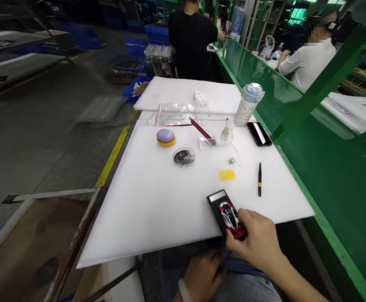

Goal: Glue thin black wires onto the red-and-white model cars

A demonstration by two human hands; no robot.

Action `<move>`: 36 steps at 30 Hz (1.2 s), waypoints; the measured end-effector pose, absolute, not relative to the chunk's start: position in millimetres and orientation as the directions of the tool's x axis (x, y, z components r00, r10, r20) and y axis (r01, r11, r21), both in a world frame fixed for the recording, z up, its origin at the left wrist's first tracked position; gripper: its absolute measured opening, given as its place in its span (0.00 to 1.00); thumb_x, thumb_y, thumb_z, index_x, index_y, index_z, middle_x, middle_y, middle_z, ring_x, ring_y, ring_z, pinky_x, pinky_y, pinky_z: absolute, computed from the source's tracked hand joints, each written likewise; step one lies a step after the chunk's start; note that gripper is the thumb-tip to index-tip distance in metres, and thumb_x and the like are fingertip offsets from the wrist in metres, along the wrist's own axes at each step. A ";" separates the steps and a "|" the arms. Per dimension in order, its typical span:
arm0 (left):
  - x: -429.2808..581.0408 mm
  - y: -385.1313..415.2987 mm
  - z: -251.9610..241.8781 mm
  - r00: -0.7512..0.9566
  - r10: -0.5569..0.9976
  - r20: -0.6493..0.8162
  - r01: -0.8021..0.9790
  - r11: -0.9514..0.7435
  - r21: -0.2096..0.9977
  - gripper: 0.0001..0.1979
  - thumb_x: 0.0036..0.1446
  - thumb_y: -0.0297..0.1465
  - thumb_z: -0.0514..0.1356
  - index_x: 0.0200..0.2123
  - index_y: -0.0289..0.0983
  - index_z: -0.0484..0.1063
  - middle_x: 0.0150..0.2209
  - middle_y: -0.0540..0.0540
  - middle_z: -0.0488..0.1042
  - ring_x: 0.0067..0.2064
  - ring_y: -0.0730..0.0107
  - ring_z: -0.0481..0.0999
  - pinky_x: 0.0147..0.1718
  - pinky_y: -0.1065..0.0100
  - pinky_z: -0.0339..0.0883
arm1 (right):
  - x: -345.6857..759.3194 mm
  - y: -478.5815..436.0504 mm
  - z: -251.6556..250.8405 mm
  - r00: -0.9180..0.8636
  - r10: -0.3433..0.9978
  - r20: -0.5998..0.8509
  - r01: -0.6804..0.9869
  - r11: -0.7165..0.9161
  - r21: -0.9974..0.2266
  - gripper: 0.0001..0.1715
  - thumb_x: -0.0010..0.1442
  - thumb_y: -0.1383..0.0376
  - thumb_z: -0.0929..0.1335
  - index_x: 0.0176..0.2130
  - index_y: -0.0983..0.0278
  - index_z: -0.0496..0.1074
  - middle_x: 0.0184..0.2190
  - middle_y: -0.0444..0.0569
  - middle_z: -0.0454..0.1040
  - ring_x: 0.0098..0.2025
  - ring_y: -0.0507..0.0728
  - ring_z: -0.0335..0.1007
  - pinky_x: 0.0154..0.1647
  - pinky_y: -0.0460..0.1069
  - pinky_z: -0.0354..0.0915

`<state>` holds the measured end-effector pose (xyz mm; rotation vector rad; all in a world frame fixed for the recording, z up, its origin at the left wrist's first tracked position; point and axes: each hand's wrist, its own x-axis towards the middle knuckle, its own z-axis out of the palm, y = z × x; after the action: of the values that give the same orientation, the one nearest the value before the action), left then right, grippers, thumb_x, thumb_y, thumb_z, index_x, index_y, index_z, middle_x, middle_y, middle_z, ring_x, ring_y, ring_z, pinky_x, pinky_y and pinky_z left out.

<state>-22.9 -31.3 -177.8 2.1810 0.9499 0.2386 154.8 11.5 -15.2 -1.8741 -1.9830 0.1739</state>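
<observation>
The right hand (255, 239) is gripping a small red-and-white model car (231, 220) sitting on a black rectangular base (214, 202), holding both over the near edge of a white plastic board (145, 218). The left hand (203, 277) is hovering below that edge above the person's lap, apart from the right hand; whether it is holding anything cannot be told. The hands are handling the car on its base rather than working with the tools. Black tweezers with a yellow band (259, 179) are lying nearest, beside a yellow square pad (227, 175). Farther along the board, a round clear dish of fine black bits (184, 157) and a small scattered pile of dark bits (231, 161) are lying within reach.
</observation>
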 end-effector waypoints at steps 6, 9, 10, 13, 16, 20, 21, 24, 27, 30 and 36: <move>-19.8 6.4 -62.4 0.364 0.727 0.582 0.396 -0.686 0.610 0.07 0.71 0.33 0.56 0.46 0.38 0.72 0.34 0.47 0.77 0.34 0.68 0.78 0.35 0.69 0.73 | 188.3 28.7 -0.1 -0.121 0.993 -0.007 0.771 0.089 -0.631 0.12 0.59 0.56 0.70 0.34 0.60 0.68 0.28 0.44 0.74 0.29 0.54 0.68 0.28 0.47 0.59; -21.7 40.7 -50.6 0.463 0.727 0.507 0.597 -0.679 0.428 0.39 0.57 0.53 0.67 0.63 0.34 0.65 0.54 0.32 0.76 0.52 0.48 0.78 0.48 0.50 0.76 | 214.5 94.8 18.9 -0.025 0.968 0.249 0.728 0.188 -0.659 0.11 0.64 0.56 0.68 0.39 0.61 0.72 0.32 0.47 0.76 0.30 0.55 0.68 0.29 0.48 0.60; -22.1 49.1 -51.9 0.499 0.721 0.480 0.643 -0.680 0.353 0.51 0.47 0.57 0.71 0.65 0.33 0.62 0.59 0.27 0.72 0.58 0.39 0.75 0.52 0.42 0.73 | 218.4 125.1 22.2 0.022 0.939 0.343 0.742 0.214 -0.635 0.11 0.65 0.57 0.67 0.36 0.61 0.72 0.30 0.47 0.75 0.29 0.54 0.67 0.30 0.49 0.60; -22.5 61.6 -61.9 0.570 0.703 0.425 0.683 -0.693 0.231 0.67 0.30 0.61 0.75 0.68 0.32 0.59 0.66 0.24 0.64 0.65 0.29 0.67 0.58 0.32 0.65 | 216.5 216.8 23.7 0.114 0.882 0.457 0.837 0.163 -0.522 0.12 0.66 0.63 0.65 0.31 0.63 0.73 0.29 0.47 0.75 0.31 0.53 0.67 0.35 0.49 0.59; -22.3 60.7 -69.7 0.592 0.695 0.409 0.688 -0.699 0.193 0.66 0.32 0.62 0.73 0.69 0.34 0.58 0.68 0.28 0.63 0.66 0.34 0.66 0.61 0.36 0.61 | 206.3 276.9 22.2 0.105 0.879 0.464 0.854 0.159 -0.495 0.13 0.66 0.60 0.68 0.31 0.64 0.74 0.30 0.47 0.75 0.31 0.52 0.65 0.33 0.48 0.56; -21.6 56.8 -70.3 0.593 0.703 0.392 0.711 -0.686 0.154 0.64 0.37 0.64 0.69 0.70 0.34 0.57 0.69 0.29 0.61 0.67 0.38 0.66 0.63 0.38 0.57 | 206.3 293.2 36.3 0.080 0.869 0.488 0.865 0.182 -0.467 0.16 0.64 0.63 0.70 0.25 0.64 0.70 0.29 0.47 0.71 0.28 0.51 0.60 0.32 0.49 0.52; -21.4 56.4 -69.8 0.598 0.705 0.381 0.713 -0.685 0.149 0.64 0.39 0.65 0.68 0.71 0.33 0.56 0.70 0.28 0.60 0.67 0.39 0.66 0.64 0.39 0.56 | 209.5 288.6 42.0 0.066 0.864 0.500 0.865 0.200 -0.460 0.16 0.64 0.64 0.70 0.25 0.63 0.69 0.28 0.47 0.71 0.28 0.51 0.60 0.33 0.50 0.53; -21.0 56.0 -69.3 0.604 0.715 0.353 0.714 -0.682 0.160 0.62 0.45 0.67 0.63 0.72 0.32 0.53 0.71 0.27 0.57 0.68 0.40 0.64 0.66 0.40 0.53 | 218.1 255.8 51.5 0.037 0.755 0.654 0.802 0.368 -0.471 0.17 0.61 0.62 0.72 0.24 0.61 0.68 0.25 0.44 0.68 0.29 0.53 0.62 0.34 0.51 0.56; -20.8 55.5 -70.2 0.591 0.725 0.353 0.719 -0.672 0.178 0.61 0.50 0.68 0.58 0.72 0.31 0.51 0.71 0.27 0.56 0.70 0.42 0.63 0.68 0.42 0.48 | 213.7 195.5 36.9 0.334 0.582 0.741 0.502 0.556 -0.663 0.20 0.63 0.55 0.72 0.24 0.60 0.68 0.21 0.43 0.66 0.25 0.53 0.61 0.30 0.50 0.57; -20.4 54.9 -69.3 0.570 0.739 0.359 0.728 -0.656 0.197 0.59 0.50 0.67 0.58 0.71 0.30 0.54 0.71 0.28 0.58 0.70 0.45 0.62 0.71 0.45 0.41 | 197.2 129.7 4.0 0.409 0.865 0.291 -0.016 0.325 -0.945 0.24 0.57 0.50 0.76 0.24 0.61 0.66 0.19 0.39 0.62 0.20 0.48 0.52 0.20 0.46 0.51; -20.4 54.6 -63.7 0.561 0.749 0.352 0.723 -0.651 0.230 0.54 0.52 0.63 0.61 0.69 0.30 0.57 0.71 0.29 0.58 0.71 0.46 0.62 0.72 0.49 0.35 | 179.0 83.4 -39.3 0.365 0.928 -0.075 -0.284 0.035 -0.958 0.27 0.52 0.53 0.80 0.22 0.63 0.64 0.18 0.36 0.56 0.19 0.45 0.45 0.17 0.43 0.44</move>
<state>-20.4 54.6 -63.7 2.7232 1.2850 0.6585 179.0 83.4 -39.3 -1.1678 -0.7132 1.0642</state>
